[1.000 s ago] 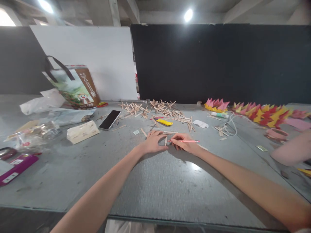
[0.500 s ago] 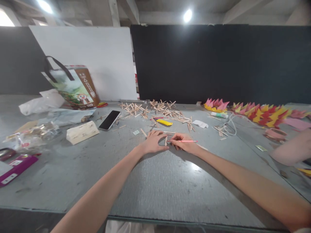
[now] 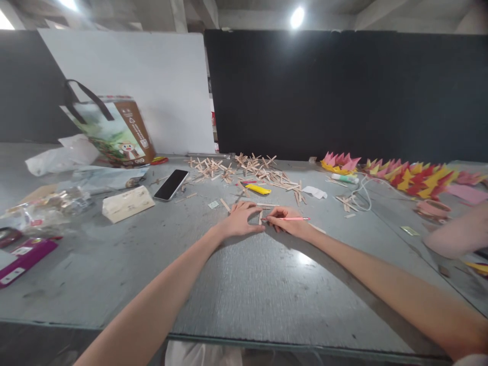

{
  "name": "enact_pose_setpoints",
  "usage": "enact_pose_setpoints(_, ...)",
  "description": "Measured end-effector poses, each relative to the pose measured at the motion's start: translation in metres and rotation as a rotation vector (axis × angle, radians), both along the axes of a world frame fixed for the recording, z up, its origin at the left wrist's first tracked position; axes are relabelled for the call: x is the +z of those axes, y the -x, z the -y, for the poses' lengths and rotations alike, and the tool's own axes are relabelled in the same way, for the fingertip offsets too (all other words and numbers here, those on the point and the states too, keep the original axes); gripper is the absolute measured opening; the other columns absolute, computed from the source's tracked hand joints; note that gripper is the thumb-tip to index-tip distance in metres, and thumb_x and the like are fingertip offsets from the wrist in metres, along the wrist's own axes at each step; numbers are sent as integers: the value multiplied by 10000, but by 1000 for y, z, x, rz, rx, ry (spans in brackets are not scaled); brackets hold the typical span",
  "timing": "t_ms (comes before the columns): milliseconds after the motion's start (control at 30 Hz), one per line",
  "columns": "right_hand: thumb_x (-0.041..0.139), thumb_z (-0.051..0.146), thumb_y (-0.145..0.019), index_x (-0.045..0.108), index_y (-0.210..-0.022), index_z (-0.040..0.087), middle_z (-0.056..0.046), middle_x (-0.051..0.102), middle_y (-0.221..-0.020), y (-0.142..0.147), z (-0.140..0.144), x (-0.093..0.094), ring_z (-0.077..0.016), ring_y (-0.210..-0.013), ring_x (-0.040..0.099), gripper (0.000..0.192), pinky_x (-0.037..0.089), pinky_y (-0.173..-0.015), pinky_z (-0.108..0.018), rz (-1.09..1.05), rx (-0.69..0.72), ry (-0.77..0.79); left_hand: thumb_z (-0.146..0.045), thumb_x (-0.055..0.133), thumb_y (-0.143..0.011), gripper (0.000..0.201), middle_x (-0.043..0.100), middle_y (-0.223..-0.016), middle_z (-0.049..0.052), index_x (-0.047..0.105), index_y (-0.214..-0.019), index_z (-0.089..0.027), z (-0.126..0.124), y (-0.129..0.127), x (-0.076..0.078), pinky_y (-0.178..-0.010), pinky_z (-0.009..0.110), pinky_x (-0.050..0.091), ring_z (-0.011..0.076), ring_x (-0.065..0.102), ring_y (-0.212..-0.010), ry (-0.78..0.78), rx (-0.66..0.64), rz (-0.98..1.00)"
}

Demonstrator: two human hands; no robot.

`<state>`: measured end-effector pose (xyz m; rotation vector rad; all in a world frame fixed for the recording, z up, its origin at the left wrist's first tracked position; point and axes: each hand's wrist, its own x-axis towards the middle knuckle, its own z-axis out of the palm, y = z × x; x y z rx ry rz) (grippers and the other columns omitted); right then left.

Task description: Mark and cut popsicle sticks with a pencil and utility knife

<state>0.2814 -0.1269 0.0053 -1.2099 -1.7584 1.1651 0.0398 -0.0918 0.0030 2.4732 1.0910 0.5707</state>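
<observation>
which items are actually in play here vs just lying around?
In play:
left hand pressing down a wooden stick
right hand holding a pink pen, tip at that stick

Lying about:
phone
yellow cutter
pile of stick crosses
paper crowns
bag
white cable

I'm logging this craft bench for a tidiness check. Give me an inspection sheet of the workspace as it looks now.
Surface: grey table, scuffed.
Job's things: pink pen in right hand; wooden stick by left hand.
Clutter: stick pile, phone, yellow tube, paper bag, folded paper shapes, plastic wraps.
Hands: left flat on the table; right gripping the pen.
Cables: white cord.
Surroundings: black panel, white board; another person's arm.
</observation>
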Motion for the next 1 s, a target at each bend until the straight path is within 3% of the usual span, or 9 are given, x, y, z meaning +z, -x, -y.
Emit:
enact_pose_setpoints(100, 785, 535, -856, 711, -840, 167, -30, 716, -724, -2, -4, -5, -109, -517, 582, 375, 397, -488, -236, -22, 20, -27, -371, 633, -986, 513, 634, -1508, 146, 623, -1478, -224, -10, 2, -4, -1200, 520, 460, 322, 613, -1371, 85, 61, 247)
enact_pose_setpoints(200, 784, 528, -858, 711, -830, 161, -34, 718, -739, -2, -7, -9, -105, -511, 585, 375, 392, -480, -233, -39, 31, -30, -287, 614, -966, 440, 694, -1431, 138, 692, -1392, -205, -18, 5, -5, -1169, 476, 499, 296, 655, -1314, 107, 90, 298)
enact_pose_setpoints(267, 790, 530, -848, 709, -828, 163, -28, 707, -720, -2, -7, -9, -109, -508, 589, 376, 388, -476, -235, -48, 31, -24, -378, 714, -930, 446, 681, -1463, 129, 739, -1348, -226, -18, 6, -3, -1242, 513, 419, 330, 587, -1408, 85, 33, 208)
enact_pose_setpoints(333, 806, 541, -826, 707, -830, 167, -26, 706, -713, -1, -6, -7, -113, -506, 591, 387, 390, -475, -239, -60, 26, -18, -530, 823, -848, 594, 616, -1555, 121, 746, -1372, -263, -14, 6, 0, -1297, 579, 310, 387, 463, -1516, 78, -25, 84)
enact_pose_setpoints(467, 815, 557, -812, 699, -831, 171, -10, 682, -644, 1, -3, -2, -111, -493, 561, 403, 380, -474, -241, -44, 13, 1, -706, 829, -790, 806, 498, -1669, 98, 674, -1486, -330, -7, 5, 5, -1303, 652, 209, 429, 298, -1596, 91, -43, -61)
enact_pose_setpoints(700, 796, 539, -837, 698, -860, 161, -35, 726, -766, 1, -3, -2, -98, -512, 562, 391, 379, -474, -240, -52, 12, -5, -743, 805, -799, 850, 482, -1678, 97, 638, -1526, -335, -10, 5, 2, -1298, 628, 218, 430, 290, -1593, 80, -49, -82)
enact_pose_setpoints(900, 790, 552, -851, 693, -843, 175, 7, 652, -596, -1, -5, -5, -116, -493, 557, 389, 384, -487, -241, -14, 31, -8, -744, 804, -800, 861, 479, -1682, 103, 637, -1528, -316, -9, 5, 4, -1299, 613, 221, 413, 301, -1589, 86, -41, -88)
enact_pose_setpoints(1000, 788, 554, -854, 683, -835, 181, -10, 692, -657, -1, -5, -3, -116, -503, 573, 389, 388, -482, -241, -12, 31, 0, -747, 798, -804, 852, 478, -1681, 101, 639, -1526, -326, -8, 5, 6, -1298, 610, 231, 416, 308, -1588, 89, -42, -87)
